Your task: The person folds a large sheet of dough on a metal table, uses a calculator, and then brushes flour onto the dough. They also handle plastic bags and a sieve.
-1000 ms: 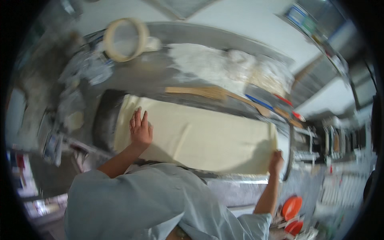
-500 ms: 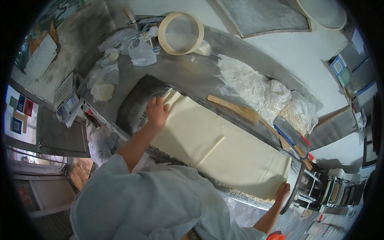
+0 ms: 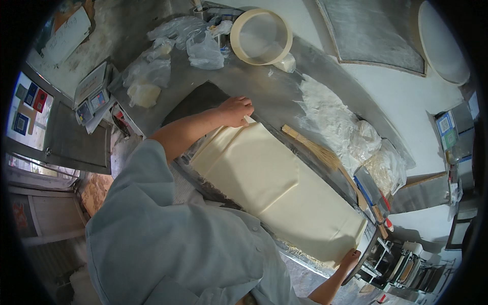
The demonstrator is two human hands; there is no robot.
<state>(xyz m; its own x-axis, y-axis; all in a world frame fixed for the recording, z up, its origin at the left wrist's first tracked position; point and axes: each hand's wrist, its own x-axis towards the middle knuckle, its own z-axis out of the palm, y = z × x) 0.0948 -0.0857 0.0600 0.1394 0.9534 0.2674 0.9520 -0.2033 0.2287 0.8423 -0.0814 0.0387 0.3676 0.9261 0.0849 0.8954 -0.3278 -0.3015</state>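
Observation:
A wide, pale sheet of dough (image 3: 269,183), folded in layers, lies lengthwise over a dark board (image 3: 195,101) on the metal worktable. Its far left corner is pinched in my left hand (image 3: 236,111), which lifts a small edge of it. At the opposite end, my right hand (image 3: 349,259) grips the near right corner, its fingers curled round the edge and partly hidden. A fold line crosses the middle of the sheet, and crumbly dough scraps show along its near side.
Beyond the dough lie a straw brush (image 3: 312,147), spread white flour (image 3: 325,109) and plastic bags of dough (image 3: 384,165). A round sieve (image 3: 261,37) leans at the back. More plastic bags (image 3: 147,76) and a scale (image 3: 92,91) stand left; a roller machine (image 3: 406,269) stands right.
My left hand has moved along the sheet's left end to its far corner, pulling that edge up slightly. My right hand stays at the near right corner. The whole view has shifted.

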